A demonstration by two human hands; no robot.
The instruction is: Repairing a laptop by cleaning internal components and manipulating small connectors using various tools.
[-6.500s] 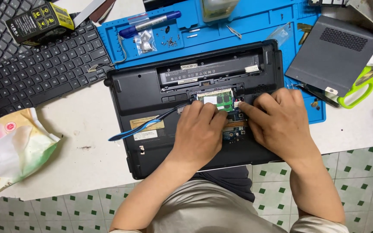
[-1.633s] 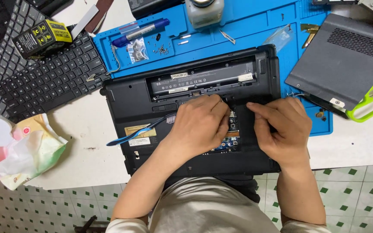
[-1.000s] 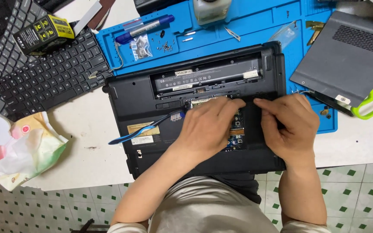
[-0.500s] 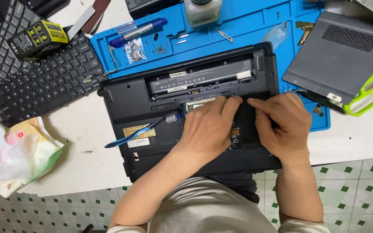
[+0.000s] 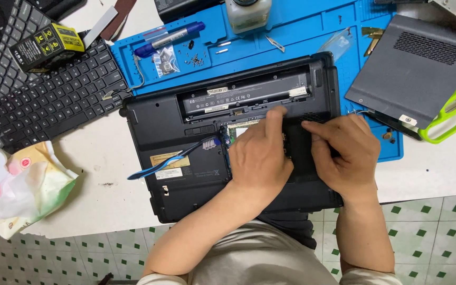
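1. While flipped underside up on the white table (image 5: pixel 106 206), black laptop (image 5: pixel 186 153), battery bay bare, partly over blue mat (image 5: pixel 302 31).
2. Left hand (image 5: pixel 259 155) flat, fingers together, pressing its open compartment.
3. Right hand (image 5: pixel 344 153) curled beside it; grip possibly empty, cannot tell.

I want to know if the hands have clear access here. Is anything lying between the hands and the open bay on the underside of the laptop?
Nothing visible does. Both the left hand and right hand already rest on the upturned black laptop at the open bay. The blue toothbrush lies on the laptop left of the hands, apart from them.
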